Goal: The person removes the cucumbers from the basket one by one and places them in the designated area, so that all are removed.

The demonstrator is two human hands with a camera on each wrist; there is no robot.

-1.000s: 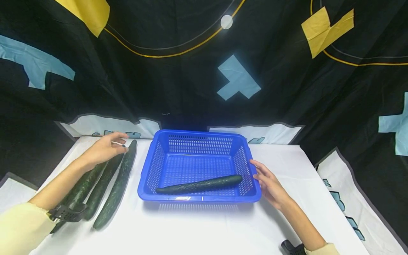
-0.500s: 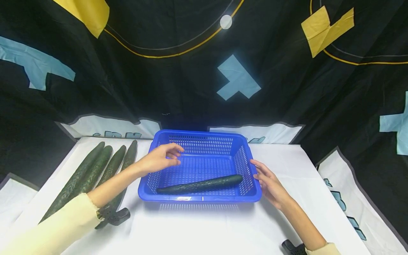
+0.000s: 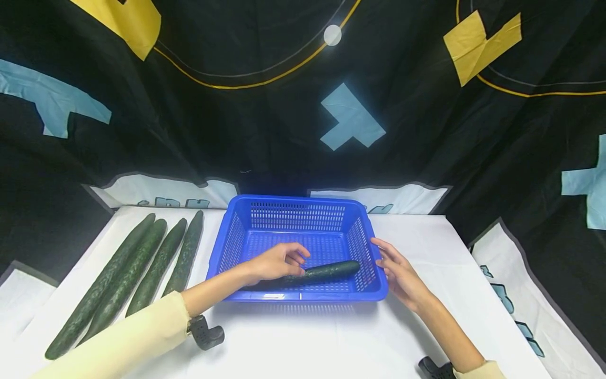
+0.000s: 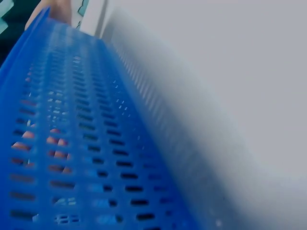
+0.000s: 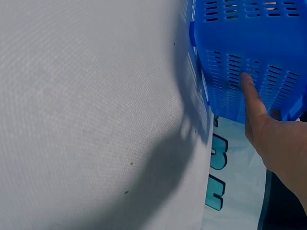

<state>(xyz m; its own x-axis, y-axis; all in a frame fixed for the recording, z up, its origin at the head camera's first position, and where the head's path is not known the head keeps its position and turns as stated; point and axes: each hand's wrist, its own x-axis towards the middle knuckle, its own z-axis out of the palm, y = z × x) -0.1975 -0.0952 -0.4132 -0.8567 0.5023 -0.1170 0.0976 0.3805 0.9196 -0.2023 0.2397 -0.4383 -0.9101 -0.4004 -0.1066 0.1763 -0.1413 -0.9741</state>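
Note:
In the head view a blue plastic basket (image 3: 303, 296) stands on the white table. A dark green cucumber (image 3: 333, 270) lies in its front part. My left hand (image 3: 278, 262) is over this cucumber, fingers loosely bent, the thumb at its upper edge; no grip is visible. In the left wrist view the basket wall (image 4: 81, 105) mostly hides this hand, with only patches of skin behind the holes. My right hand (image 3: 400, 273) touches the basket's right side. In the right wrist view a straight finger of the right hand (image 5: 278, 143) rests against the outer wall.
Several more cucumbers (image 3: 128, 268) lie side by side at the table's left, partly under the left sleeve (image 3: 118, 334). A black curtain (image 3: 265, 131) with coloured patches hangs behind the table (image 3: 360, 342). Dark wrist devices (image 3: 206, 332) sit on both wrists.
My left hand has moved right from the cucumbers at the left, into the basket and down to the cucumber there. The right hand stays at the basket's side.

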